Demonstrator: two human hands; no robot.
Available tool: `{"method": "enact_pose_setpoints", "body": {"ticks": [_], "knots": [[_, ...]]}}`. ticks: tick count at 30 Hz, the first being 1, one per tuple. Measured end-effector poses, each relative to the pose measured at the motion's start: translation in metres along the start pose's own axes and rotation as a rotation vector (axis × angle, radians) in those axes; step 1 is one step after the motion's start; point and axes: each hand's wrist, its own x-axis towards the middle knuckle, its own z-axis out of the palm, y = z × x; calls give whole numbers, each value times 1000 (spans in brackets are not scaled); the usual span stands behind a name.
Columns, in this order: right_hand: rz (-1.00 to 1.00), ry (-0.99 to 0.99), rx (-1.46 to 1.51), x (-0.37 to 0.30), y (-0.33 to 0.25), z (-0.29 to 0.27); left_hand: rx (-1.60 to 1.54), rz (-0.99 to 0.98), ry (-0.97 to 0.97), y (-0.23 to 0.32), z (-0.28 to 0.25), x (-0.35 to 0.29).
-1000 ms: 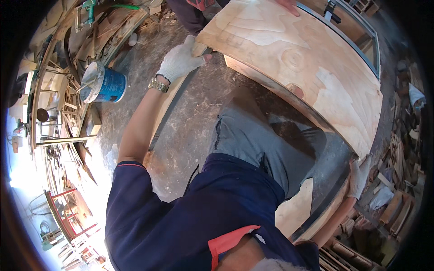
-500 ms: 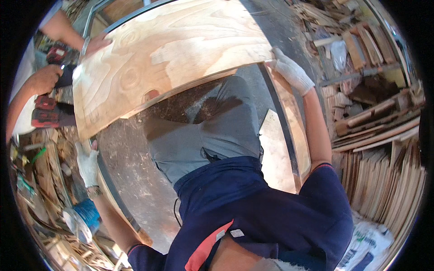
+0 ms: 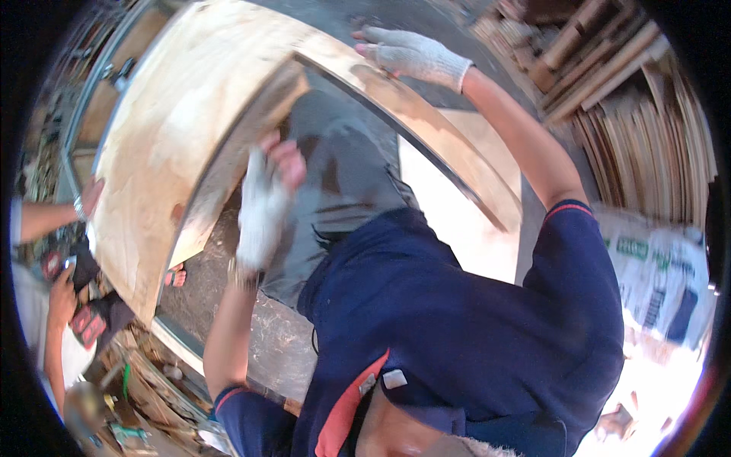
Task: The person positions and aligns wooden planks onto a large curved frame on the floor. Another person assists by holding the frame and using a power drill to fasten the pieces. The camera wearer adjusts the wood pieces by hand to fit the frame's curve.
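"Where's the plywood panel (image 3: 171, 126)?"
"Beyond the left hand (image 3: 266, 206), whose grip is too blurred to tell. The right hand (image 3: 415, 58) is outstretched, holding nothing."
"Risk?"
"If unfastened, a bump could shift the panel."

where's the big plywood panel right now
In the head view, the plywood panel spans the upper left, to the left of the person's gloved left hand and grey trousers.
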Motion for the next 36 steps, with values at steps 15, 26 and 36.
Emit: {"method": "enact_pose_setpoints", "body": {"ticks": [15,26,36], "knots": [[61,881,839,-271,108,0,-1006,0,48,-10,151,161],[-355,757,1606,-253,120,80,-914,-75,209,-5,155,158],[-137,939,1378,-259,102,84,-1011,81,126,-2,157,155]]}}
